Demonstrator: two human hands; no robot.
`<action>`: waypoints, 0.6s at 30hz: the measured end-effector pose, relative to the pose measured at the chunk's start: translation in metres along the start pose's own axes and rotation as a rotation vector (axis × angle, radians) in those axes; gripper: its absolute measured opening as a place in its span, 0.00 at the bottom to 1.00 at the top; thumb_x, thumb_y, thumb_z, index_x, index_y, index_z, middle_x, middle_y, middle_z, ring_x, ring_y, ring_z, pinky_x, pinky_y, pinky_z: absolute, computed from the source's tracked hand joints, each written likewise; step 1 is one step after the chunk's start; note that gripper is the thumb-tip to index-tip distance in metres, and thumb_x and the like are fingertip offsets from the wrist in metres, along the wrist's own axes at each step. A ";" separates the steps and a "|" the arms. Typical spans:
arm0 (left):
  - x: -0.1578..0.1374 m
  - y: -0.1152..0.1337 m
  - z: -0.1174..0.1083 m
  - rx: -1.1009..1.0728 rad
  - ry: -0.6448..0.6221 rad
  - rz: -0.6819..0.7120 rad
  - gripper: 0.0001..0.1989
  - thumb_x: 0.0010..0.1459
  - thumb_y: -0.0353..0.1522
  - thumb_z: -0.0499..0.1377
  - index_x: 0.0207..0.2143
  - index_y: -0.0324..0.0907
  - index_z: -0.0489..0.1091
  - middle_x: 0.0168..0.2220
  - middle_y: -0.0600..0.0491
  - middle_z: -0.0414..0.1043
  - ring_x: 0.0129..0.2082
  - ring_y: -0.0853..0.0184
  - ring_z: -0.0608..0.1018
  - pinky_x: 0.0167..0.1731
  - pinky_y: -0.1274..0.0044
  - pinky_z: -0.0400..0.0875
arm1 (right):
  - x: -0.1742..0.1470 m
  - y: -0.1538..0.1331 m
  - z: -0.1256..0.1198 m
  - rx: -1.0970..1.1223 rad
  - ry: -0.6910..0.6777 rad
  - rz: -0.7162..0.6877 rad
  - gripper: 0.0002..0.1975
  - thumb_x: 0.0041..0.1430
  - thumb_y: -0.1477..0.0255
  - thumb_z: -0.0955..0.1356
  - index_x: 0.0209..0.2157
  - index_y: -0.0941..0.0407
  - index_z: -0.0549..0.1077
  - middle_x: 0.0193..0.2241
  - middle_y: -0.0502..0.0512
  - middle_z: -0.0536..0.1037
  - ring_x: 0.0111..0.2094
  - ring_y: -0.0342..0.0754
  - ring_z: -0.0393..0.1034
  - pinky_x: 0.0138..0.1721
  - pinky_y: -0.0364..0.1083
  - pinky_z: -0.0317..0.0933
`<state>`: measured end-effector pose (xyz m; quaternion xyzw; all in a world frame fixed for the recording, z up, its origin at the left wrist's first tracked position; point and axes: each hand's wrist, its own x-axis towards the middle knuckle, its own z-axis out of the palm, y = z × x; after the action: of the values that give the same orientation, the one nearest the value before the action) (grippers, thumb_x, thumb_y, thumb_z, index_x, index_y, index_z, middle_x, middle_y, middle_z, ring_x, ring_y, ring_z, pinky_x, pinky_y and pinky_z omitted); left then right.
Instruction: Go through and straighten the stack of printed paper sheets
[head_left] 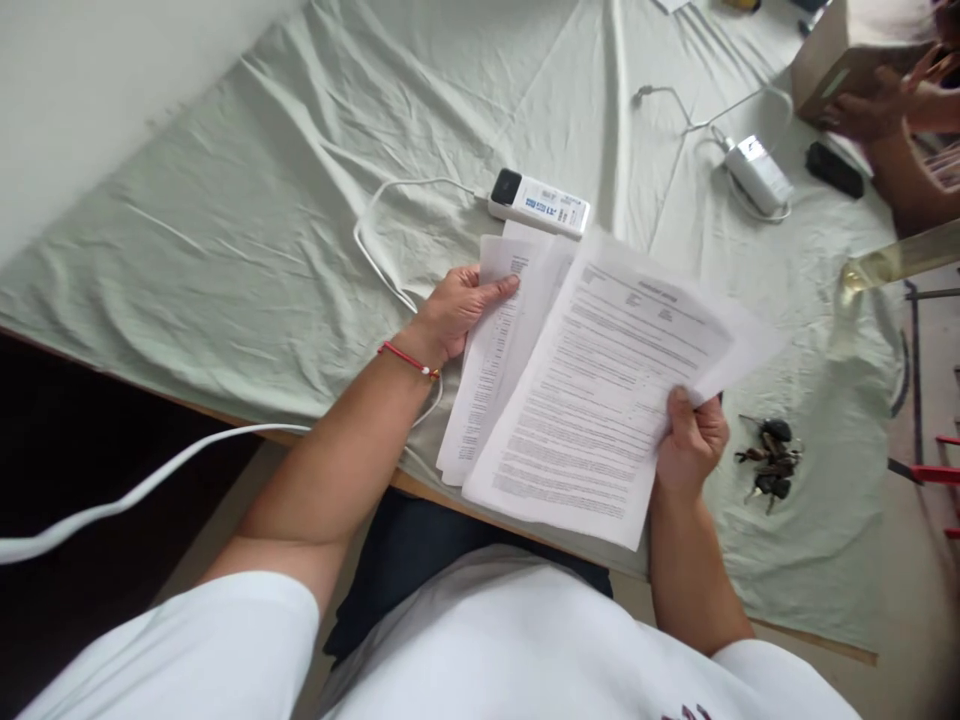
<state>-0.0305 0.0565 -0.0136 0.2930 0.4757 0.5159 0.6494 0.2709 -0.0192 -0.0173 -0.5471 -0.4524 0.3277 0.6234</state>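
My right hand grips a sheaf of printed sheets by its right edge, thumb on top, held above the table's near edge. My left hand, with a red string bracelet at the wrist, lies on the lower printed sheets, fingers stretched across their top left corner. The upper pages overlap the lower ones and hide most of them.
A pale green cloth covers the table. A white device with a white cable lies just beyond the papers. A bunch of keys sits to the right. Another white device, a black object, and another person's hand on a cardboard box are at far right.
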 end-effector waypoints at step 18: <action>-0.013 0.011 0.007 0.033 -0.065 -0.028 0.23 0.45 0.34 0.71 0.46 0.38 0.80 0.39 0.44 0.85 0.49 0.41 0.85 0.51 0.54 0.83 | -0.003 0.023 0.003 -0.040 -0.189 0.095 0.15 0.65 0.55 0.73 0.41 0.52 0.77 0.38 0.51 0.82 0.38 0.47 0.76 0.42 0.47 0.69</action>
<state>-0.0284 0.0485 0.0023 0.3138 0.4670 0.4889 0.6667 0.2694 -0.0162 -0.0408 -0.5468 -0.4894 0.3980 0.5506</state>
